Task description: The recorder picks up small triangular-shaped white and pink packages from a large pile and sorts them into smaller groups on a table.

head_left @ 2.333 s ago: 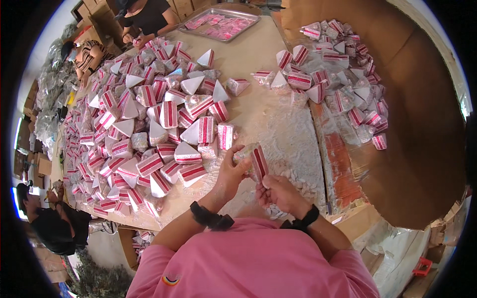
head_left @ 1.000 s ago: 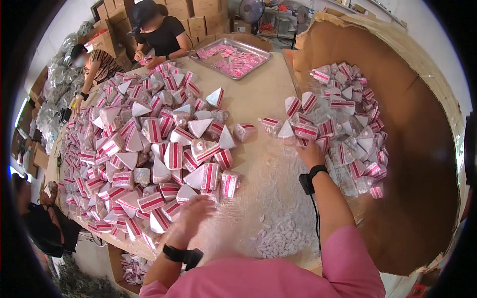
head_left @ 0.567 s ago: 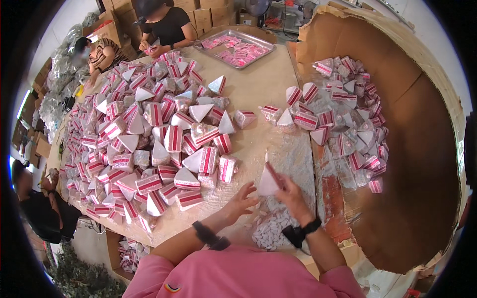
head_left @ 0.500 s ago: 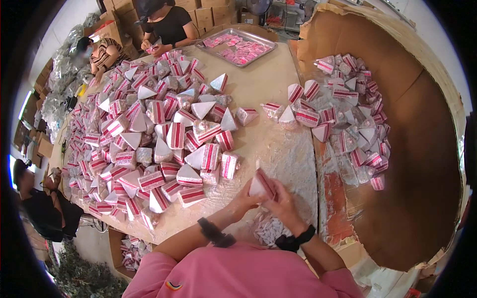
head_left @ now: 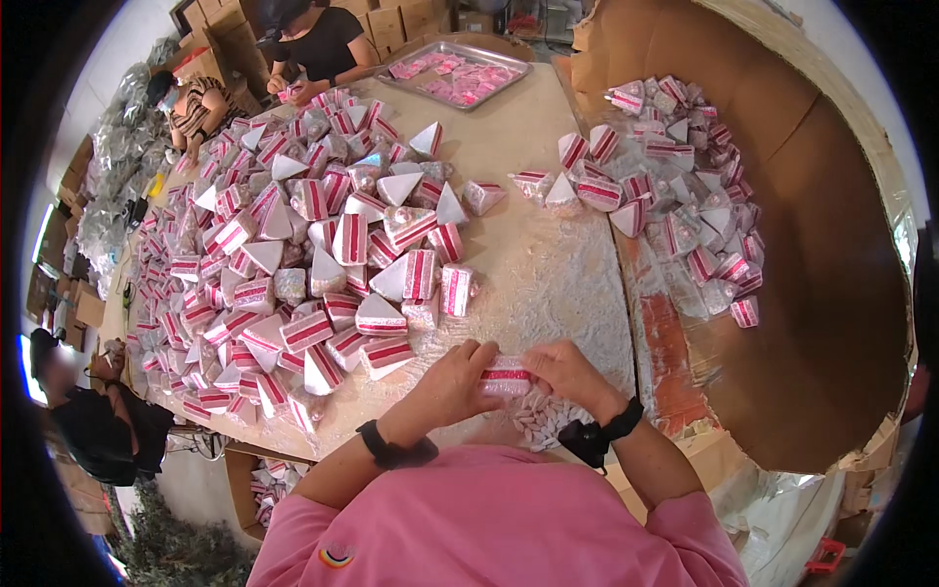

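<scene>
Between my two hands is a cake-slice ornament [head_left: 506,376], a wedge with pink-white layers and a red stripe, its layered side turned up toward me. My left hand [head_left: 452,384] grips its left end with the fingers curled round it. On the other end, my right hand [head_left: 570,377] has its thumb and fingers closed. Small white oval pieces [head_left: 543,423] lie in a loose heap on the table just below my right hand. To my left, a big pile of similar cake-slice ornaments [head_left: 333,240] covers much of the table.
More slices [head_left: 699,210] lie to the right, inside a large cut cardboard box [head_left: 812,323]. A metal tray [head_left: 523,78] of flat pink pieces stands at the far edge. Co-workers sit at the far side [head_left: 318,44] and left [head_left: 93,416]. White residue marks the table [head_left: 562,279].
The cake slice has been turned from upright, point up, to lying level with its striped side showing. Both my hands have moved to its opposite ends. The view has shifted slightly.
</scene>
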